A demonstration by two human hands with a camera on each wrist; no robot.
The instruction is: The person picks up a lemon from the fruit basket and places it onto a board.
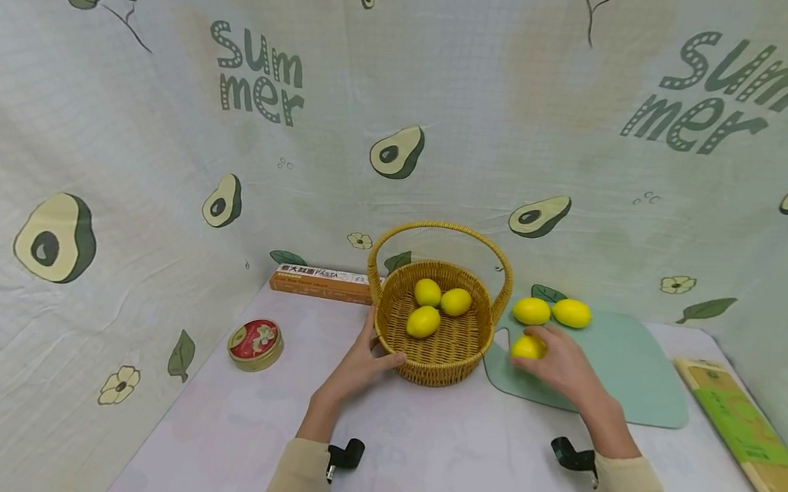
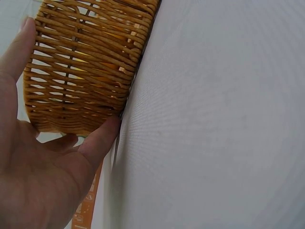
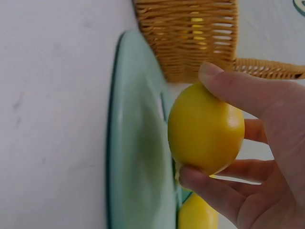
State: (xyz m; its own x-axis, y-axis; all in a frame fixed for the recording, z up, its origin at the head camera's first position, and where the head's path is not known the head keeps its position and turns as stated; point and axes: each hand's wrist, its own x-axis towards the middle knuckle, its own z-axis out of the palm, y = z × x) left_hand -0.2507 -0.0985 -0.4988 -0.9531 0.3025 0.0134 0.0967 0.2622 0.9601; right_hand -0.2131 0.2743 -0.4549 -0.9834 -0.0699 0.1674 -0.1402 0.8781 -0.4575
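Note:
A round wicker basket [image 1: 434,374] with a tall arched handle stands upright on the table, with three lemons [image 1: 424,322] inside. My left hand [image 1: 363,360] holds the basket's left side; in the left wrist view the thumb and fingers [image 2: 102,138] spread around the woven wall [image 2: 81,71]. Between the thumb and fingers of my right hand [image 1: 567,366] is another lemon [image 3: 205,129], over the left part of a pale green cutting board [image 1: 639,370] just right of the basket. Two more lemons [image 1: 571,313] lie side by side at the board's back edge.
Behind the basket at left lies an orange and white pasta box [image 1: 323,284]. A round red and gold tin [image 1: 255,344] sits at the left. Along the right edge lies a long green and tan packet [image 1: 745,431]. A printed cloth [image 1: 461,75] hangs behind the table.

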